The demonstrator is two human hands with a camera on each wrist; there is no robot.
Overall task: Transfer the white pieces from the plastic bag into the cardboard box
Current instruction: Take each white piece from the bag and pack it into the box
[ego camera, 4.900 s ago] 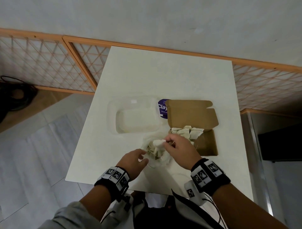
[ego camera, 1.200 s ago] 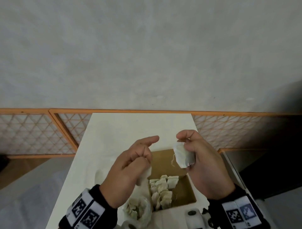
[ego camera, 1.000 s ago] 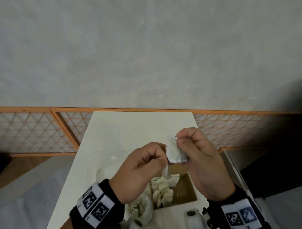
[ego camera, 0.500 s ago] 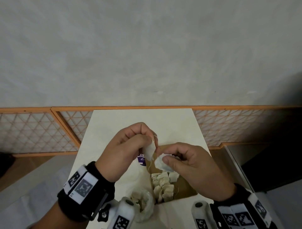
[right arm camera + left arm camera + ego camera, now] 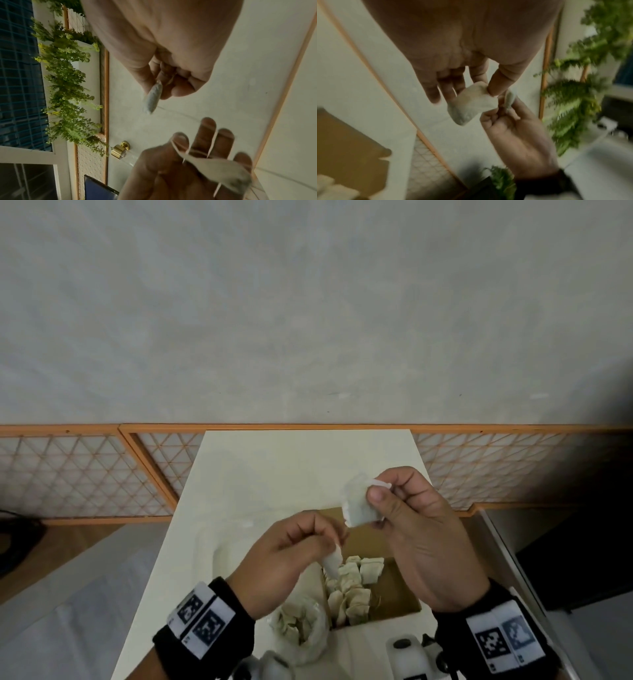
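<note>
Against a grey wall and an orange lattice fence stands the pale table point(image 5: 274, 470), and above it I hold both hands up, close together but not touching. My right hand point(image 5: 416, 529) pinches one white piece point(image 5: 358, 506) between thumb and fingers, while my left hand point(image 5: 284, 563), lower, pinches another white piece point(image 5: 333, 561). Below them lie the cardboard box point(image 5: 399, 594), partly filled with pieces, and, beside its left edge, the plastic bag point(image 5: 301, 625).
</note>
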